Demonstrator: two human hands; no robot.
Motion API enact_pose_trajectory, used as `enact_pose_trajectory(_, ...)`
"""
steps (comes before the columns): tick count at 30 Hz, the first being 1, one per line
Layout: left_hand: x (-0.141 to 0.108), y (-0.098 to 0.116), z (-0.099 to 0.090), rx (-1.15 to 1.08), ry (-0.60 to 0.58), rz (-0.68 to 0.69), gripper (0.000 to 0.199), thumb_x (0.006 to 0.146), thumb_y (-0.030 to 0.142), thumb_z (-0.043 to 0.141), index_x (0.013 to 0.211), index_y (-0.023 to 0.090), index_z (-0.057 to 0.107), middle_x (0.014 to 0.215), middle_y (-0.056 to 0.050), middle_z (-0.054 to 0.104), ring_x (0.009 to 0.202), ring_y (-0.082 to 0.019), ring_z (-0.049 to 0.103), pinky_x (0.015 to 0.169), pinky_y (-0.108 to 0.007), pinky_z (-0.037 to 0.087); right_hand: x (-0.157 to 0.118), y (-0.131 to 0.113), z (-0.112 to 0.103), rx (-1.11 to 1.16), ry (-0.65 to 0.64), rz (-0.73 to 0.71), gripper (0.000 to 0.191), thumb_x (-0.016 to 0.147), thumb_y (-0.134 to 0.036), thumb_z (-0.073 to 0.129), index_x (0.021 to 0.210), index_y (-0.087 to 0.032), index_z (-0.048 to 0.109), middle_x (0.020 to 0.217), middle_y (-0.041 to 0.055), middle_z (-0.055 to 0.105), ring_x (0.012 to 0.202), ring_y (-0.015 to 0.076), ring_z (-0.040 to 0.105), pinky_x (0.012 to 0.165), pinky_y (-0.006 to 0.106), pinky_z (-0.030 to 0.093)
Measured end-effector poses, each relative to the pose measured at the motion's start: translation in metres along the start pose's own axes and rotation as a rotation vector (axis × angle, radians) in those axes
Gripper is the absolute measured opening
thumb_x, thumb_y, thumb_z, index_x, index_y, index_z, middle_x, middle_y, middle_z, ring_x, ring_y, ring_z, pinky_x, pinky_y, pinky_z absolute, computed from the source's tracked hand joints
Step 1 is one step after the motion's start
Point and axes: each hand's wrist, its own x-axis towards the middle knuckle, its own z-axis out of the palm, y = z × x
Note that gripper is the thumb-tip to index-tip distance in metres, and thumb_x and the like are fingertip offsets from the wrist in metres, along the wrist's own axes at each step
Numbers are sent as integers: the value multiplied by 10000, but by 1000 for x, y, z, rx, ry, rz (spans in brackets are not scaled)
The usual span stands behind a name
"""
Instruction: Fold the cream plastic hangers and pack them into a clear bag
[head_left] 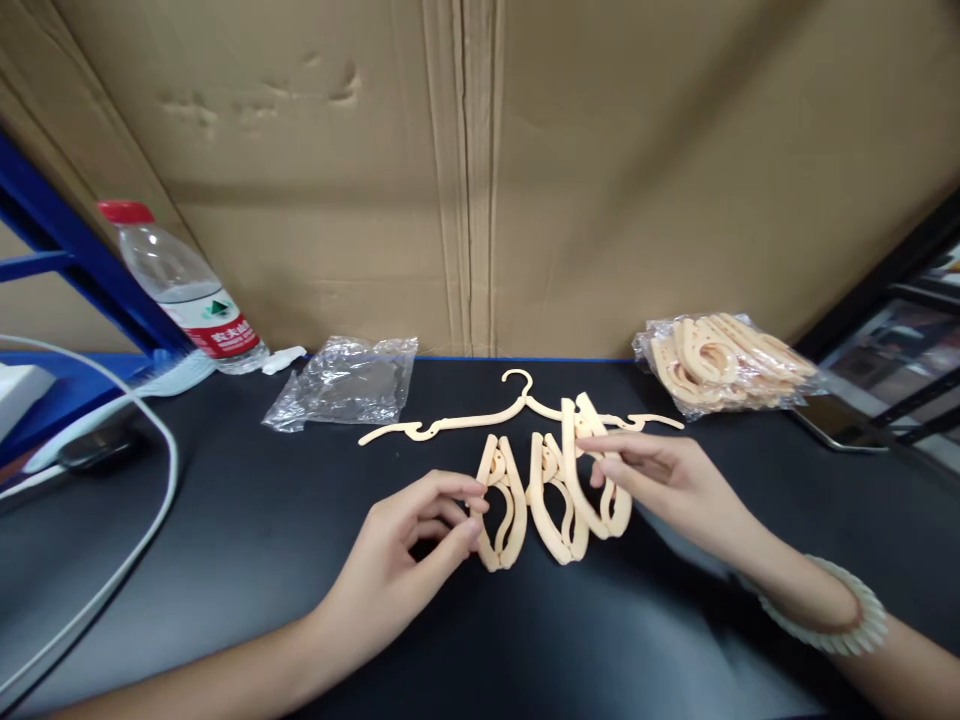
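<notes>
An unfolded cream plastic folding hanger (480, 419) lies on the black table with its hook toward the back. In front of it are two folded hangers of the same kind, a left folded hanger (513, 545) and a middle folded hanger (550, 538). My left hand (424, 535) has its thumb and fingertips closed at the outer edge of the left one. A third folded hanger (571, 470) is pinched in my right hand (660, 480), raised slightly and overlapping the middle one. The right fingertips are partly hidden behind it.
A clear bag of folded hangers (727, 360) lies at the back right, by a dark flat device (840, 425). An emptied clear plastic bag (345, 380) and a red-capped bottle (195, 290) are back left. A white cable (169, 450) loops along the left. Cardboard (337, 180) walls the back.
</notes>
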Motion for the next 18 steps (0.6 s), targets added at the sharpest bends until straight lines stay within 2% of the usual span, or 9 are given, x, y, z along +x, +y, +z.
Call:
enact_pose_trajectory(3, -1, -5, -1, 168, -35, 162, 147, 877, 165, 547, 1009, 204, 598, 877, -11, 656, 698, -113, 658, 656, -221, 550, 8, 10, -13, -149, 104, 44, 345, 845, -406, 588, 1033, -143, 708, 894, 98, 717, 698, 186, 642, 645, 327, 550)
enact_pose_trajectory(5, -1, -7, -3, 286, -67, 274, 179, 878, 128, 531, 1021, 214, 593, 854, -2, 659, 699, -107, 638, 650, -210, 530, 10, 13, -17, -244, 68, 56, 354, 860, -418, 557, 1008, -135, 710, 925, 105, 717, 683, 185, 631, 614, 317, 534)
enact_pose_trajectory(8, 0, -7, -5, 410, -131, 404, 217, 872, 92, 520, 1042, 214, 580, 869, -14, 661, 763, -127, 622, 704, -236, 518, 8, 7, -17, -381, -64, 33, 354, 927, -412, 460, 1008, -160, 695, 919, 83, 708, 680, 180, 616, 621, 315, 518)
enact_pose_trajectory(13, 3, -2, -8, 509, -253, 450, 270, 863, 81, 522, 1096, 215, 550, 968, -46, 643, 894, -172, 585, 794, -297, 499, -2, -8, -19, -571, -206, -60, 343, 980, -394, 373, 1040, -219, 662, 1047, 77, 646, 950, 227, 589, 868, 389, 471)
enact_pose_trajectory(18, 2, -2, -8, 571, -325, 447, 236, 857, 118, 545, 1073, 212, 558, 1037, -62, 632, 937, -192, 566, 818, -315, 490, -10, -8, -30, -705, -355, 27, 391, 948, -461, 421, 1263, -267, 546, 1041, 72, 574, 956, 232, 563, 895, 416, 457)
